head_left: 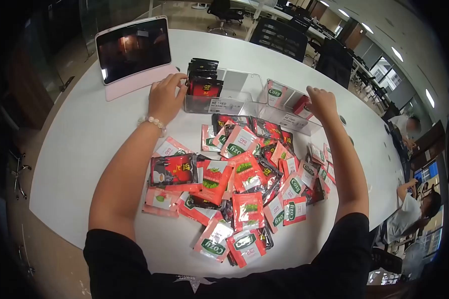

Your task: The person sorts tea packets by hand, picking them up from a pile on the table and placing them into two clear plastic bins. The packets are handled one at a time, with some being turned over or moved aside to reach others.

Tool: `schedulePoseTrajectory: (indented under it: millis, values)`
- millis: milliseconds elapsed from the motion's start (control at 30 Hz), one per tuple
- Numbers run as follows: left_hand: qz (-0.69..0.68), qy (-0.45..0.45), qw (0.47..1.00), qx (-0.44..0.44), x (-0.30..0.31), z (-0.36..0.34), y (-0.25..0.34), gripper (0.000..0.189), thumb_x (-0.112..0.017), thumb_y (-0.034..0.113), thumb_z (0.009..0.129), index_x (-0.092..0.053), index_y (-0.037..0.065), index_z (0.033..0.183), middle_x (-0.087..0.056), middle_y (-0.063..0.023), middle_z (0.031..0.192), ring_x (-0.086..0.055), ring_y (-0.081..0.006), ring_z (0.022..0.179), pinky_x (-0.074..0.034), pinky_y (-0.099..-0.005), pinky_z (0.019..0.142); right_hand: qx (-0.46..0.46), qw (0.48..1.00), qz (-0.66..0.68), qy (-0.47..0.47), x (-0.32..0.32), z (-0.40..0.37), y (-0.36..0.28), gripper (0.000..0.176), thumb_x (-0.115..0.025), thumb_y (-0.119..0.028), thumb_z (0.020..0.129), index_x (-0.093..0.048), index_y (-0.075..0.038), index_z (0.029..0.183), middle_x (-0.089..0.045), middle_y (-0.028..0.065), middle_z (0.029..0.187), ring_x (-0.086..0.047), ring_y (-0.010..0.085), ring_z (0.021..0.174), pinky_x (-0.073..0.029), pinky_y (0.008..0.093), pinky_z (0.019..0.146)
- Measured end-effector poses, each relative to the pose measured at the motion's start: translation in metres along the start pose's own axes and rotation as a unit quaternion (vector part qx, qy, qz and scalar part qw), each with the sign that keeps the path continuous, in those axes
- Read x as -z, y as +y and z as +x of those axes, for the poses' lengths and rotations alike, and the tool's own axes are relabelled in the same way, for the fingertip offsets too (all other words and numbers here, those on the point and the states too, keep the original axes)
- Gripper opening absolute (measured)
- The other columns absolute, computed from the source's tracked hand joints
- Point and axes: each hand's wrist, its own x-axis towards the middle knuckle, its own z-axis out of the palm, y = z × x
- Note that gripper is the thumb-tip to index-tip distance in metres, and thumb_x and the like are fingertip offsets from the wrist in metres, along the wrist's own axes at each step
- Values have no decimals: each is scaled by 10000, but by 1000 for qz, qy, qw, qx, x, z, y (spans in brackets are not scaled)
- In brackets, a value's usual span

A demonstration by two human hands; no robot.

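My left hand (167,97) is at the left end of a clear plastic box (225,106), its fingers bent against the end beside the sachets. Black-and-red coffee sachets (204,88) stand in a row in that box. My right hand (324,102) has its fingers curled at the right end of a second clear box (297,121); its fingertips are partly hidden. Inside this box, a pink Cozy tea sachet (275,94) stands at the left and a red sachet (303,106) beside my right hand. Below lies a heap of mixed sachets (248,172).
A tablet (133,50) in a pink cover stands at the back left of the white table (65,169). Office chairs (279,40) are behind the table. To the right, two people sit at desks, one in a white shirt (401,214).
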Motion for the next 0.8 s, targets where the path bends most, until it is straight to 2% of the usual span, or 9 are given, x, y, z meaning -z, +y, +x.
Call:
schedulePoseTrajectory:
  millis: [100,167,233,367,500,533,633,733,800]
  values:
    - [0,11,1000,2,-4,5,0,198,-573,160,851,-593,132,1046,-624,-24,889,-601,-213,850,-392,-367,804,-32,991,121,48,46,-13,-28,224,-649,-285,798,-573,-81,849,-646,90,764,-641,294,747,-485,423,632]
    - [4,9,1000,2,-4,4,-2,198,-571,161,852,-593,132,1047,-625,-25,889,-602,-213,848,-392,-366,795,25,983,181,12,61,-30,-53,252,-606,-332,842,-616,-81,820,-651,101,750,-639,309,744,-494,415,648]
    - [2,14,1000,2,-5,2,-1,200,-571,162,851,-593,132,1048,-625,-26,891,-602,-217,850,-391,-366,791,-11,977,172,-128,76,-47,-71,352,-557,-398,876,-663,-82,762,-662,117,755,-641,316,764,-498,414,671]
    - [3,16,1000,-1,-2,0,2,210,-572,165,848,-592,136,1055,-623,-27,888,-602,-225,855,-393,-368,786,-80,930,261,-247,13,-51,-68,389,-532,-401,873,-691,-66,756,-673,141,775,-649,301,787,-490,404,721]
    - [1,27,1000,-12,-3,2,0,226,-583,162,840,-585,139,1065,-615,-23,873,-600,-226,852,-396,-370,780,-130,842,477,-215,-8,-61,-67,349,-553,-365,848,-682,-40,835,-686,104,852,-639,218,787,-477,335,709]
    - [-3,27,1000,-14,-3,2,0,232,-586,162,837,-582,139,1068,-613,-21,871,-599,-225,851,-396,-370,780,-161,809,511,-242,1,-63,-68,295,-580,-340,843,-669,-67,907,-644,35,781,-580,149,707,-448,315,642]
    - [-12,21,1000,-7,-4,2,1,263,-607,161,822,-571,139,1082,-603,-11,872,-594,-218,851,-387,-365,788,-248,686,632,-262,-6,-64,-71,241,-596,-335,851,-651,-115,929,-549,-35,690,-490,88,636,-394,293,587]
    - [-19,14,1000,-1,-3,1,4,278,-621,165,813,-570,138,1085,-593,-11,881,-591,-210,865,-379,-357,793,-276,622,677,-280,-3,-62,-73,208,-612,-347,855,-633,-151,919,-482,-68,658,-424,57,605,-345,256,572]
    - [-18,18,1000,-17,-3,1,4,279,-633,170,806,-577,136,1078,-585,-14,895,-589,-204,874,-373,-353,793,-273,605,683,-305,-12,-58,-71,194,-628,-346,852,-630,-157,895,-509,-60,675,-442,55,617,-342,243,579]
